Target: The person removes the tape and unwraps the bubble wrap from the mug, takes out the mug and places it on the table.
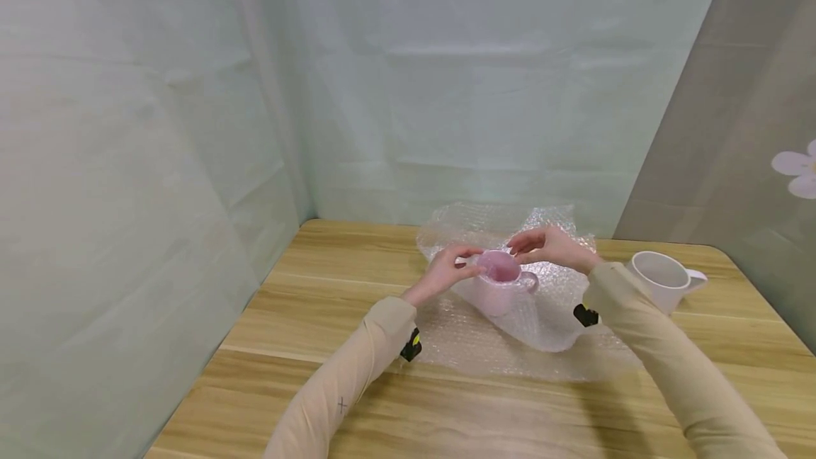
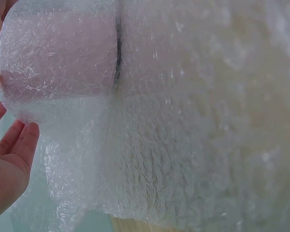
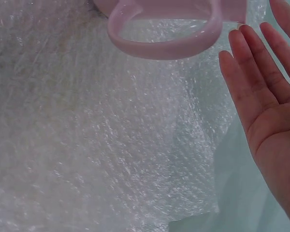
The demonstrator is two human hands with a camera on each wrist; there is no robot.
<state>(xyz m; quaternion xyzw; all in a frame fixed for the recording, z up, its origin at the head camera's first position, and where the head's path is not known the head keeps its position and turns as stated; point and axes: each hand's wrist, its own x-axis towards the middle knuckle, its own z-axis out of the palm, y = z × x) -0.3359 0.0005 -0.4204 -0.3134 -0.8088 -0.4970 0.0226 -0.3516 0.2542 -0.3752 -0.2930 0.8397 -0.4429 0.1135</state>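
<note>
A pink mug stands upright on a sheet of bubble wrap, its handle toward the right. Part of the sheet is drawn up over the mug's left side, and pink shows through it in the left wrist view. My left hand holds the wrap at the mug's rim, thumb in front and fingers behind. On the rim's right side is my right hand. Its fingers are nearly straight, with fingertips close to the rim above the mug's handle.
A white mug stands at the right of the wooden table, partly behind the right sleeve. Pale curtains hang along the back and left edges of the table. The bubble wrap reaches the table's back edge.
</note>
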